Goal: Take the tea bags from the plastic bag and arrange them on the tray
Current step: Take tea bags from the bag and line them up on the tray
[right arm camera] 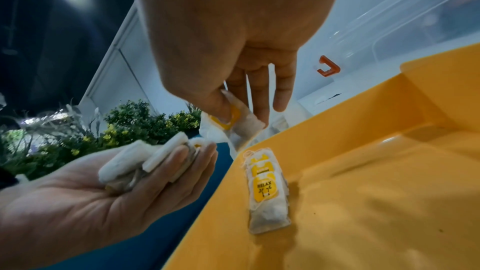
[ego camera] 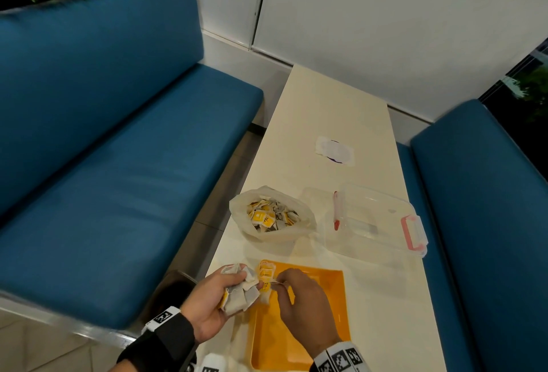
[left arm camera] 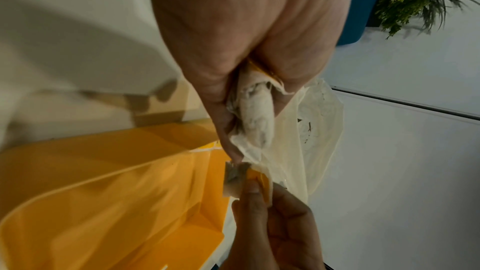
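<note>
Cupping a loose bundle of white paper tea bags (ego camera: 238, 293) in the curled left hand (ego camera: 212, 303), just off the near left edge of the yellow plastic tray (ego camera: 320, 312); pinching one yellow-tagged tea bag (right arm camera: 233, 122) between right hand (ego camera: 305, 303) fingers (right arm camera: 255, 98) above that tray. Lying inside: a few overlapping tagged bags (right arm camera: 267, 192). Farther along the cream table (ego camera: 341, 110): open translucent plastic bag (ego camera: 271, 214) full of tea bags, clear lidded box (ego camera: 373, 220) beside it.
</note>
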The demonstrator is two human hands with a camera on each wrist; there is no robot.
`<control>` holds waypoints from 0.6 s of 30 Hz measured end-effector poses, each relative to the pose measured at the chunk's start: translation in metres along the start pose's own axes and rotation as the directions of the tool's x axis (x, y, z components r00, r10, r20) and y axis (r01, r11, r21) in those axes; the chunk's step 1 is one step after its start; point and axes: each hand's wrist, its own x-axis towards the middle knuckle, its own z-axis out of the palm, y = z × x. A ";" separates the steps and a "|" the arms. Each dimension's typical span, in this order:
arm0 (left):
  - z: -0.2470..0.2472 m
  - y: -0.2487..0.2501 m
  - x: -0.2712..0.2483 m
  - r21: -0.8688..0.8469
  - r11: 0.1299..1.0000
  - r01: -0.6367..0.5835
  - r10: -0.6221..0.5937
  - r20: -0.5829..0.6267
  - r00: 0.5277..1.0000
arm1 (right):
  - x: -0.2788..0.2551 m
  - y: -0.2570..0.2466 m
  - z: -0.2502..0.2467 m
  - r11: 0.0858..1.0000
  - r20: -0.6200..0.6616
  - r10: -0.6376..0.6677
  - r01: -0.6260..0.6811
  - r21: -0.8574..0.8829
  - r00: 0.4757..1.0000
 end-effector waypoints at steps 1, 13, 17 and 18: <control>-0.002 0.001 0.000 -0.002 1.000 0.002 -0.002 -0.004 1.000 | 0.001 0.001 -0.002 0.999 0.000 0.021 -0.021 0.038 1.000; -0.012 0.004 0.001 -0.005 1.000 0.013 -0.013 -0.026 1.000 | 0.016 0.022 -0.016 0.682 0.415 0.368 -0.545 0.487 0.832; -0.009 0.000 0.002 0.014 1.000 0.014 -0.014 -0.025 1.000 | 0.014 0.019 -0.005 0.662 0.585 0.337 -0.628 0.410 0.738; -0.009 -0.001 0.003 0.022 1.000 0.014 -0.013 -0.028 1.000 | 0.014 0.016 -0.003 0.661 0.619 0.332 -0.644 0.386 0.711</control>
